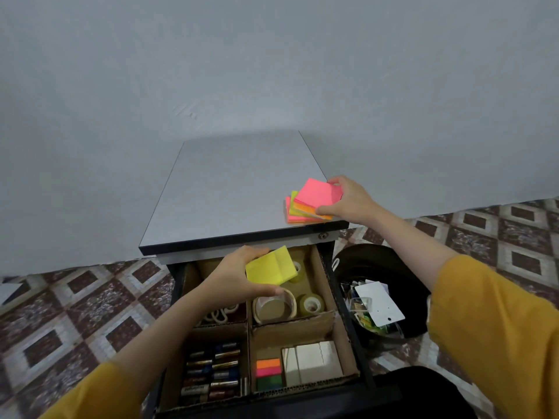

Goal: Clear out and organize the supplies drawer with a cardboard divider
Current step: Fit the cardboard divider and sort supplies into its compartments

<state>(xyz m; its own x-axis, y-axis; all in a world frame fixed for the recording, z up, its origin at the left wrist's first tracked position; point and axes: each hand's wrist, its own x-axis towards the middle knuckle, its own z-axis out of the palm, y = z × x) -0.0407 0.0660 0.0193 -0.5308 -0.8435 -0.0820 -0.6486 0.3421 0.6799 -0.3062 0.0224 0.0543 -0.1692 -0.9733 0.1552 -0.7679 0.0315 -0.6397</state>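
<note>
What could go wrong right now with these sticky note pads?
1. The fanned pad stack sits at the front corner of the cabinet top, above the waste bin; your right hand gripping the pink pad may nudge others off.
2. Your left hand holds the yellow pad over the tape rolls; dropped there, it may land in the wrong compartment.

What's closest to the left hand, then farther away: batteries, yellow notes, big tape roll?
Head view:
1. yellow notes: held in the left hand.
2. big tape roll: just below it, back-right compartment.
3. batteries: front-left compartment.
</note>
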